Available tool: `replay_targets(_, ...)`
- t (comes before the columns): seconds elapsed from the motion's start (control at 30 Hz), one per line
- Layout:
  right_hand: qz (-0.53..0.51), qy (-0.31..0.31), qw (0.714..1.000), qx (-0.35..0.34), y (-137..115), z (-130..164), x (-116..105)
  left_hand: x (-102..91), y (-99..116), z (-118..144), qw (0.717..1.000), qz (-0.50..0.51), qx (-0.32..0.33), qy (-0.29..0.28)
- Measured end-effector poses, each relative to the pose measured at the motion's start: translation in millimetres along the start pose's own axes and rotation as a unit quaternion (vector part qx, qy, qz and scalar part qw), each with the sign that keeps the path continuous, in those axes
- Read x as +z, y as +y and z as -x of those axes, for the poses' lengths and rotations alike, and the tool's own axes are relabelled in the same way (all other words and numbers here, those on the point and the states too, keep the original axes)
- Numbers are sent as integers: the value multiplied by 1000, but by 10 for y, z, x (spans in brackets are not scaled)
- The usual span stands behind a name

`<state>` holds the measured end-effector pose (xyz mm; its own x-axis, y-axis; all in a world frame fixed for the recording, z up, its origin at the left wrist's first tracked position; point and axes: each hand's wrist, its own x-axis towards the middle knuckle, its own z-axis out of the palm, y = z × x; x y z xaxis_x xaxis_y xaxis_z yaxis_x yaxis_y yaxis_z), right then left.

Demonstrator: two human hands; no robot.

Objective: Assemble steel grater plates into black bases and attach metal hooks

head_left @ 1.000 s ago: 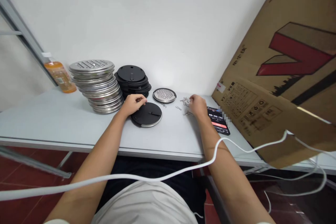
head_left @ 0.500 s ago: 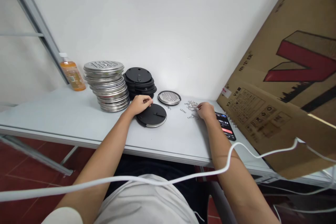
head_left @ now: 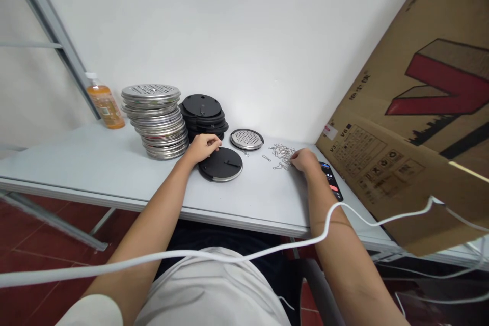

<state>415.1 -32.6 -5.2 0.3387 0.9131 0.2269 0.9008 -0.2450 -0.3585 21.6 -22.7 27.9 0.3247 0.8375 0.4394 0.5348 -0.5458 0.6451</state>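
White wall point(head_left: 267, 35) backs a pale grey counter point(head_left: 244, 204), with a large brown cardboard carton point(head_left: 382, 158) leaning over its right side. Flat on the counter, near its middle, lies a round black disc point(head_left: 219, 165) with a slot on top and a bare silvery rim at its near side. Curled over its far left edge is the left hand point(head_left: 205, 147); whether that grip pinches the disc or merely rests there, I cannot tell. Behind stand a tall stack of silver perforated metal discs point(head_left: 156, 125) and a shorter stack of black discs point(head_left: 202, 107); a silver perforated disc with a black rim point(head_left: 247, 139) lies apart. At a loose pile of small silvery metal clips point(head_left: 281, 152), the right hand point(head_left: 303, 159) has its fingertips lowered and drawn together; I cannot make out whether its grip has a clip.

The black disc looks stiff and fairly light, its smooth face perhaps slippery, so the edge seems the surest hold. The clips look light, springy and prone to tangle, best pinched singly by one end.
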Motion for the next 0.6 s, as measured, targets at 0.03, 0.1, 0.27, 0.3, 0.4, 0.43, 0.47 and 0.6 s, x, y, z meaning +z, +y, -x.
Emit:
replay_targets(0.03,2,-15,1000,9,0,-8,-5,3,-15,-5,1000,0,0,1)
replay_targets(0.1,2,-34,999,17,-11,-17,-25,7,-38,-12,1000,0,-5,2)
replay_targets(0.27,-17,-43,999,-2,-73,-16,-23,4,-51,-18,1000,-1,-5,5)
replay_targets(0.3,-20,-48,999,-2,-84,-14,-10,3,-49,-19,1000,-1,-4,5)
replay_targets(0.4,-21,-48,999,11,-102,-11,18,3,-46,-24,1000,0,-8,5)
replay_targets(0.43,-21,-45,999,18,-104,-12,18,3,-46,-25,1000,-1,-8,6)
replay_targets(0.47,-20,-41,999,25,-105,-15,12,4,-48,-25,1000,-2,-6,6)
replay_targets(0.6,-12,-32,998,57,-115,-35,-39,7,-54,-19,1000,1,-10,7)
